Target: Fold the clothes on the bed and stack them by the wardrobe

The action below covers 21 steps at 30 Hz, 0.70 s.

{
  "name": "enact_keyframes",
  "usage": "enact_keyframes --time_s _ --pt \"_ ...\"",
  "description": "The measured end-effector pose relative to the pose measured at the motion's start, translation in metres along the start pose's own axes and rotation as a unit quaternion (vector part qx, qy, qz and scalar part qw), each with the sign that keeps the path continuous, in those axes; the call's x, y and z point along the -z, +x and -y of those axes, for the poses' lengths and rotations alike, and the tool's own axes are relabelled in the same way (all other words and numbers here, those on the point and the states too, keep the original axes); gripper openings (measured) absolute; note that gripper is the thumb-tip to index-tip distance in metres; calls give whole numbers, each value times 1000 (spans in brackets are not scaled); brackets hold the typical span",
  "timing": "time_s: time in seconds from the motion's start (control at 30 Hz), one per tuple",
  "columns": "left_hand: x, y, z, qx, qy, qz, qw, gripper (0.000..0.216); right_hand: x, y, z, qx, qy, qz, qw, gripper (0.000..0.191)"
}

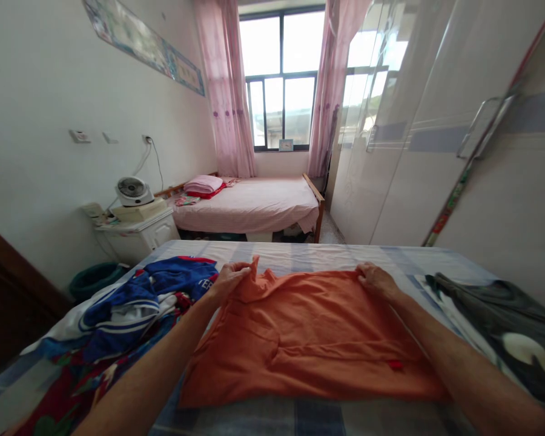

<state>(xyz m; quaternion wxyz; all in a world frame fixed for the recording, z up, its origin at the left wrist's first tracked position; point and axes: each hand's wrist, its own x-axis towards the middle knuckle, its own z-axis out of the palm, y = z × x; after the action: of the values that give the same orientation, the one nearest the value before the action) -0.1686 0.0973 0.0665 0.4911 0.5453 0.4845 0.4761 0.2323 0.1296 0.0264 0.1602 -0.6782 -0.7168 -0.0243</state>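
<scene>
An orange garment, seemingly a shirt, lies spread across the checked bed in front of me, with a small red tag near its lower right. My left hand pinches its far left corner, where a bit of cloth sticks up above the fingers. At the far right corner, my right hand is closed on the edge of the same cloth. Creases run across the middle of the fabric. Both forearms reach in from the bottom of the view, one along each side of the garment.
Blue, white and red clothes are heaped at the left. Dark folded clothes lie at the right. Beyond this checked bed stand a pink-covered bed, a nightstand with a fan, and a tall wardrobe.
</scene>
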Motion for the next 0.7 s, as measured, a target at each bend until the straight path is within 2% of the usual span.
enact_keyframes --time_s 0.13,0.23,0.3,0.37,0.43,0.53,0.63,0.7 --pt "10 -6 -26 -58 -4 -42 997 34 29 -10 -1 6 5 -68 998 15" --pt "31 -30 -39 -94 37 -4 995 27 46 -41 -11 14 19 -115 993 15" --pt "45 -51 -35 -106 117 62 985 21 47 -69 -20 46 49 -109 992 11" --pt "53 -70 -23 -111 205 123 965 15 39 -96 -26 78 83 -70 991 9" --pt "54 -84 -8 -114 265 154 945 15 28 -114 -29 85 101 -30 991 11" --pt "48 -94 4 -123 296 160 934 18 19 -121 -26 66 109 -30 991 15" --pt "45 -101 -1 -142 289 123 939 20 23 -113 -23 53 111 -84 989 13" --pt "49 -105 -7 -129 280 133 942 19 30 -111 -24 53 102 -79 990 13"
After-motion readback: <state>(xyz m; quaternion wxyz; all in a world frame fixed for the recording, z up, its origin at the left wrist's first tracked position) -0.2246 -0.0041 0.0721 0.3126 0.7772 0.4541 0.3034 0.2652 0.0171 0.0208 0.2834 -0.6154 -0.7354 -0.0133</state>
